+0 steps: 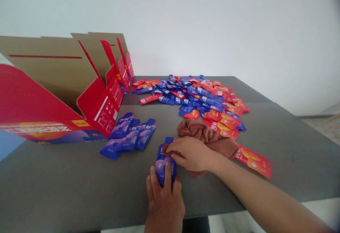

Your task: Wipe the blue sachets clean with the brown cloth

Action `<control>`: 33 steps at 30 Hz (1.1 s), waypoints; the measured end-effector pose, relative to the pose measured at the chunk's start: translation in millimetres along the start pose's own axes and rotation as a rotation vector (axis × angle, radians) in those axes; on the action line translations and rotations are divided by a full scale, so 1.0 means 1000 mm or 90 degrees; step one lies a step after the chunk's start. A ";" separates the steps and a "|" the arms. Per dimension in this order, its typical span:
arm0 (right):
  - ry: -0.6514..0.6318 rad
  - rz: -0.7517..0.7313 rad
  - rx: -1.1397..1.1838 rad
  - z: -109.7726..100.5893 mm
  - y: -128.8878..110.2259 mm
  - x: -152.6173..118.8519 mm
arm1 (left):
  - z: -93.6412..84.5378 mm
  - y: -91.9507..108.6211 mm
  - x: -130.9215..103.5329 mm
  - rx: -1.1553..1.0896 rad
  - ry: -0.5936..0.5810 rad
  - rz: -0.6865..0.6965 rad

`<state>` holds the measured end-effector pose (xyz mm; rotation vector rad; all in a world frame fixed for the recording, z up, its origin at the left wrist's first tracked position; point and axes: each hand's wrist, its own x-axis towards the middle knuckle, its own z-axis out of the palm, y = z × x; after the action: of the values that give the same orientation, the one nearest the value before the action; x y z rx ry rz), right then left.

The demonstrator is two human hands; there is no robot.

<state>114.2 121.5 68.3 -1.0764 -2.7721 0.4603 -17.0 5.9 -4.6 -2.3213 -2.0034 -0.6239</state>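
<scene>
A blue pouch with purple fruit [160,167] lies flat on the grey table near its front edge. My left hand [165,197] presses on the pouch's lower end, its fingers spread. From the right, my right hand [190,151] grips a fold of a brown cloth [220,144] and holds it against the pouch's upper part. The rest of the cloth lies bunched behind and beneath that hand. To the left, several blue pouches [130,137] overlap in a small group. A red pouch [255,160] lies right of the cloth, partly under it.
Open red cardboard boxes [97,116] stand in a row along the left side of the grey table [79,187]. A wide heap of blue and red pouches [193,93] spreads over the table's back middle. Behind it is a pale wall.
</scene>
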 end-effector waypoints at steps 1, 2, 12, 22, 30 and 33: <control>0.001 0.005 0.002 0.000 0.000 0.000 | 0.000 0.000 0.000 0.000 0.000 0.003; 0.003 0.008 0.003 0.000 0.000 0.000 | 0.000 0.000 0.000 0.000 0.002 0.005; -0.019 -0.059 0.004 -0.005 -0.002 -0.003 | 0.002 -0.002 -0.001 0.000 0.014 0.012; -0.011 0.008 -0.030 -0.004 -0.001 0.000 | 0.005 -0.003 -0.002 0.022 0.016 0.021; -0.025 -0.032 -0.007 -0.007 -0.002 -0.003 | 0.013 -0.004 -0.005 0.060 0.049 0.045; -0.046 -0.075 0.019 -0.009 -0.004 -0.004 | 0.015 -0.005 -0.006 0.079 0.063 0.058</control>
<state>116.7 118.0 77.7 -0.9020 -2.8614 0.5343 -17.7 4.9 -21.1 -2.2484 -1.8284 -0.5802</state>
